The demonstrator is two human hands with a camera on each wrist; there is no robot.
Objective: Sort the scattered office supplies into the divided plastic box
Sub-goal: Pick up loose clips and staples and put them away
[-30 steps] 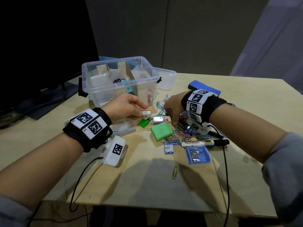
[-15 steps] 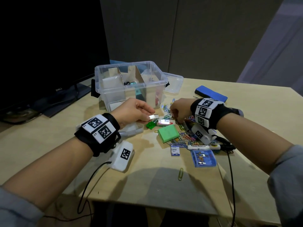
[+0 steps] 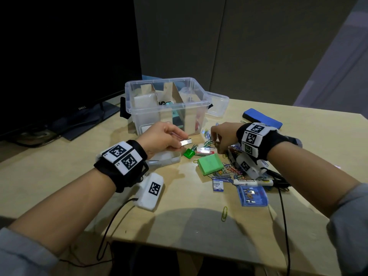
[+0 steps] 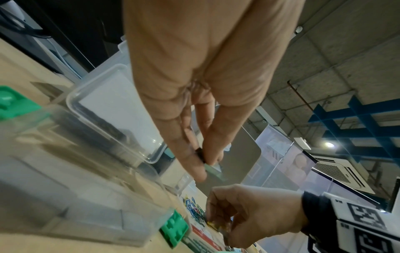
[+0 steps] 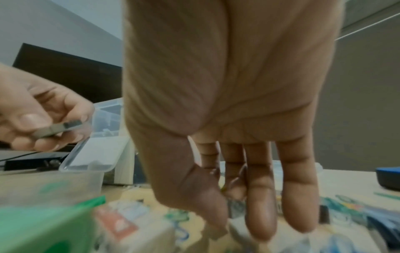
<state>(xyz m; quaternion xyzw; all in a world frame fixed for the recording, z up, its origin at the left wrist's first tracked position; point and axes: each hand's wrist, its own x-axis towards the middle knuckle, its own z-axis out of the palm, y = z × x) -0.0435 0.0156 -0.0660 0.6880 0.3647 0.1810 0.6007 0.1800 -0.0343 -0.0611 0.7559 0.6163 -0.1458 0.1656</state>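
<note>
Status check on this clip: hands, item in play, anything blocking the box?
Left hand pinches a silver staple strip, clear of the table. Right hand picking at the paper clips. Divided box open, path unobstructed.

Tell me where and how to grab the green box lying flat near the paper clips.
Pinch the green box across its two long side walls, coming straight down from above. It lies flat with its broad top bare, and paper clips crowd its right edge, so a sideways approach would likely snag.
</note>
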